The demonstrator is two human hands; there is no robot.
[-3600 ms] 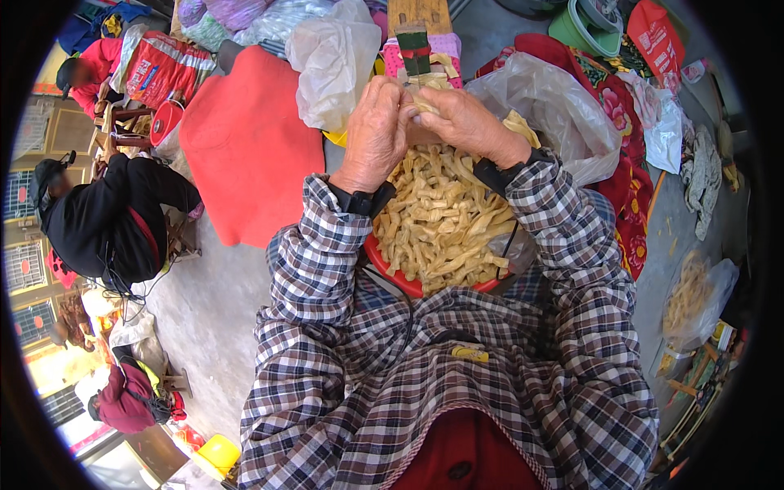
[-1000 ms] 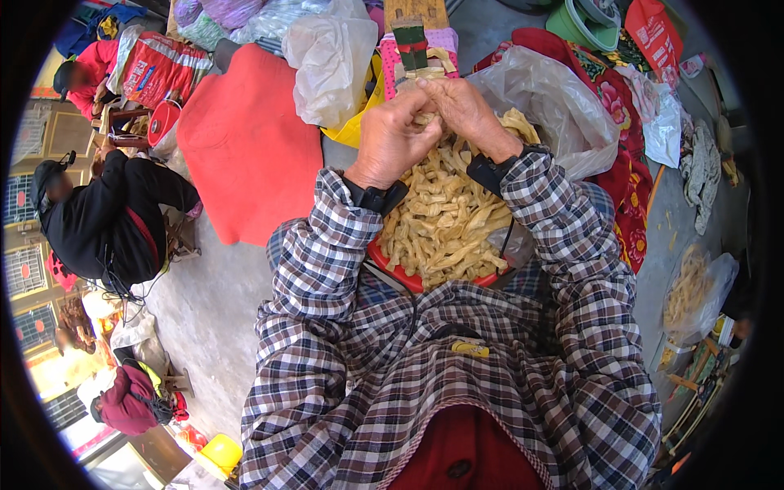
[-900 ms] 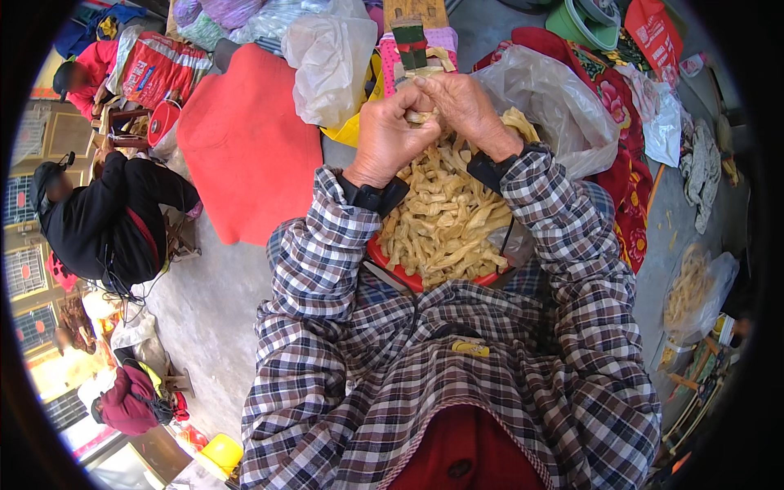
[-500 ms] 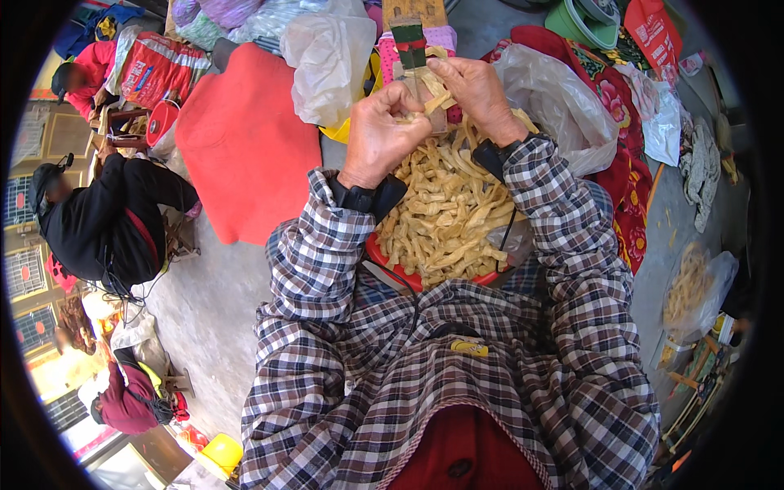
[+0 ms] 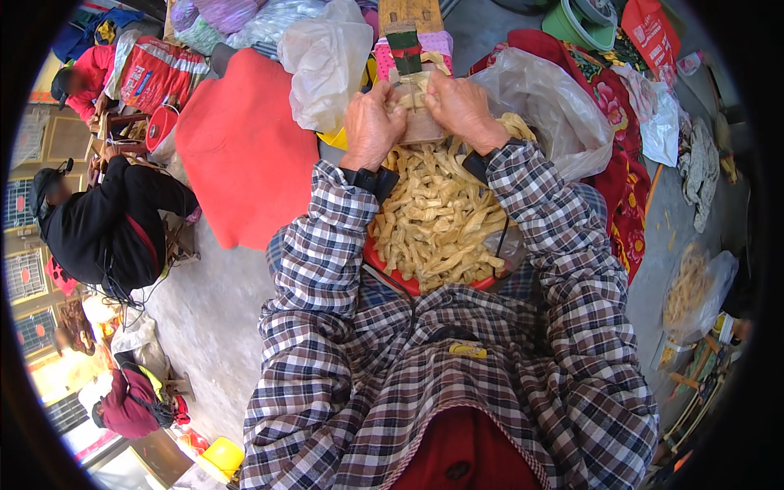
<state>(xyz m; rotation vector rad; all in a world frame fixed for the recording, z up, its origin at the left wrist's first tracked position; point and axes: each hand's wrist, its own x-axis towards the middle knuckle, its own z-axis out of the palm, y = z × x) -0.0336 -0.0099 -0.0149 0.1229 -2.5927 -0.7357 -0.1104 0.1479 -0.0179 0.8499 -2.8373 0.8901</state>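
Note:
My left hand (image 5: pixel 374 126) and my right hand (image 5: pixel 464 113) are closed, level with each other, pinching a pale tan strip (image 5: pixel 415 84) between them. The strip lies at a thin upright metal piece with a green and red wrapped top (image 5: pixel 404 49). Below is a small wooden block (image 5: pixel 421 127). My fingertips partly hide where the strip meets the metal. Nearer to me, a red basin (image 5: pixel 406 286) heaped with twisted tan strips (image 5: pixel 441 216) sits at my lap.
A wooden board (image 5: pixel 408 11) stands beyond the wrapped piece. Left are a white plastic bag (image 5: pixel 327 69) and a red cloth (image 5: pixel 245 155); right, a clear bag (image 5: pixel 555 114) on flowered fabric (image 5: pixel 612 106). Several people (image 5: pixel 114 220) sit at the far left.
Both hands have come level and nearer each other at the metal piece, the right one lower. The strip that hung between them now lies across it, and more of the wooden block shows.

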